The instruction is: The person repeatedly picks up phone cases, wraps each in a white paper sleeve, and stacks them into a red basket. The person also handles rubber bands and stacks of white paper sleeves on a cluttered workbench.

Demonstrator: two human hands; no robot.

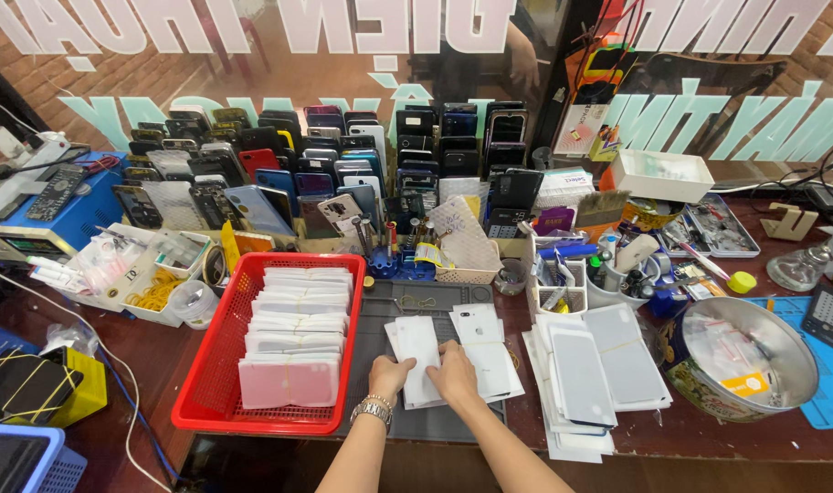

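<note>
Both of my hands meet at the near edge of the table (142, 365), over a small stack of white sleeves (416, 361) lying on a dark grey work mat (435, 297). My left hand (389, 376), a metal bracelet (373, 408) at its wrist, has its grip closed on the stack's near left corner, fingers curled over the edge. My right hand (455, 372) lies on the stack just beside it, fingers flat and pressing down; I cannot tell whether that grip pinches anything.

Touching the stack, just right of my right hand, lies a white phone back cover (479, 324) on more white sheets. Well left of my left hand stands a red plastic basket (217, 365) filled with rows of white packets (293, 333). Right of my right hand is a spread of grey and white screen panels (585, 374), and beyond them a round metal bowl (754, 361) holding small bags. Beyond both hands, at the far edge of the mat, a blue tool holder (389, 265) stands, and behind it upright rows of phones (325, 155).
</note>
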